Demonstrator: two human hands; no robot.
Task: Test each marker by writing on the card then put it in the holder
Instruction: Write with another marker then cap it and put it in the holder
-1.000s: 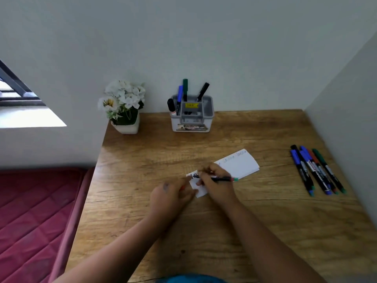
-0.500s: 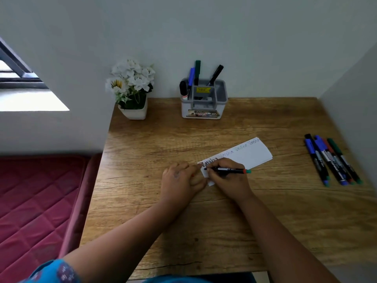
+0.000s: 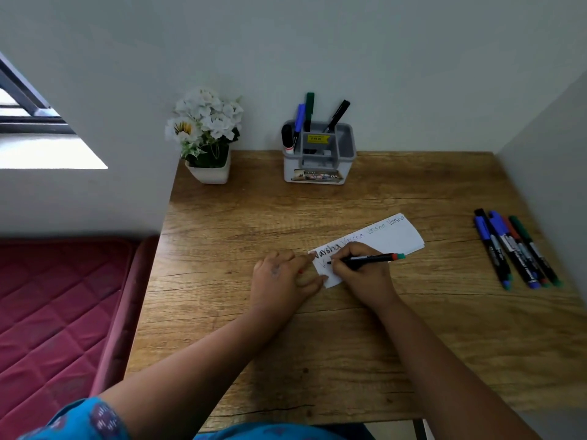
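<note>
A white card (image 3: 389, 238) with a row of handwritten words lies slanted in the middle of the wooden desk (image 3: 317, 328). My right hand (image 3: 360, 274) grips a black marker (image 3: 368, 258) with a red and green end, its tip on the card's lower left part. My left hand (image 3: 281, 281) rests on the desk with fingertips on the card's left edge; something small and red shows under its fingers. A grey and white holder (image 3: 319, 160) stands at the back with several markers upright in it. Several more markers (image 3: 516, 247) lie side by side at the right.
A white pot of white flowers (image 3: 206, 134) stands at the desk's back left corner. Walls close the desk in at the back and right. A red mattress (image 3: 54, 312) lies lower, left of the desk. The desk's front edge is near my body.
The view has shifted and come closer. My right hand with the marker has moved down to a second line on the card, where a new stroke shows. My left hand stays at the card's left edge.
</note>
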